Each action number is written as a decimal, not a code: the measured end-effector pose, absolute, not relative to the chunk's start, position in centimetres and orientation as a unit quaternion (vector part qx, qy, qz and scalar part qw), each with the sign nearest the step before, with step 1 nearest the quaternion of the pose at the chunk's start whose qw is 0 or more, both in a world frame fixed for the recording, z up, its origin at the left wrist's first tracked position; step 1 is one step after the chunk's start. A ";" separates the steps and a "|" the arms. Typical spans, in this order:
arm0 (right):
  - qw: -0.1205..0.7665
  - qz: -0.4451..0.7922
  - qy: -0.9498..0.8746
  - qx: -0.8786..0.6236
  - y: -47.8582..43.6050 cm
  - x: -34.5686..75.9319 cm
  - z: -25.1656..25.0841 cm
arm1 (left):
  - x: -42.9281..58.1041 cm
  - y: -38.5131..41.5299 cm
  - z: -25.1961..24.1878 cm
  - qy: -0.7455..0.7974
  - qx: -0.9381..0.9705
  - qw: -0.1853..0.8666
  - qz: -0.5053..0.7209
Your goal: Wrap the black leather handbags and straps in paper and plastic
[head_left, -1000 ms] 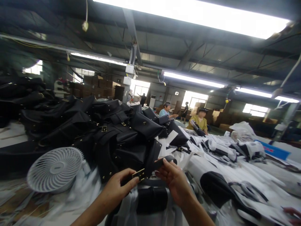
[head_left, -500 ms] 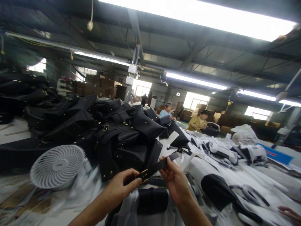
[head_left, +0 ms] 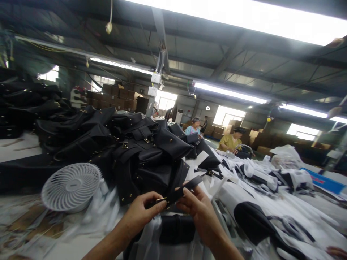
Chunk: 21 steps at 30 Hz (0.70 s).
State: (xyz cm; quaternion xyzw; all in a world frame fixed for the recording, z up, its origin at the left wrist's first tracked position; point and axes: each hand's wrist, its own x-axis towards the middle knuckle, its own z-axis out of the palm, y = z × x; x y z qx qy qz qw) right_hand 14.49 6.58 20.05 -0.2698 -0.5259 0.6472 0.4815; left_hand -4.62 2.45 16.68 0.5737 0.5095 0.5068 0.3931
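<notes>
A black strap (head_left: 177,195) with a gold-coloured buckle (head_left: 161,199) is stretched between my two hands. My left hand (head_left: 145,211) pinches its buckle end between thumb and fingers. Farther along, my right hand (head_left: 196,202) grips the strap, its thumb on top and the free end sticking up past the fingers. Below them lies a black bag (head_left: 177,229), partly wrapped in clear plastic and partly covered by my forearms. Right behind my hands rises a heap of black bags (head_left: 154,173) with gold-coloured studs and buckles.
On the left stands a white round fan (head_left: 72,186) beside crumpled plastic. Another black bag (head_left: 252,216) lies to the right among white wrapping. Two seated people (head_left: 193,128) work farther back. Part of another person's hand (head_left: 336,251) shows at the lower right edge.
My right thumb and fingers have shifted on the strap, and the buckle has turned in my left hand. The whole view has moved slightly.
</notes>
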 end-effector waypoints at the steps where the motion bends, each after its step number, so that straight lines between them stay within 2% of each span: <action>1: 0.479 0.638 -0.537 -0.274 6.5 14.4 20.1 | -4.6 2.4 16.6 0.510 0.571 0.393 0.509; 14: 0.504 0.491 -0.638 -0.313 4.9 13.8 20.2 | -5.0 2.2 16.0 0.484 0.539 0.432 0.537; 21: 0.471 0.396 -0.728 -0.303 4.8 13.6 19.6 | -5.3 1.3 16.6 0.451 0.523 0.470 0.549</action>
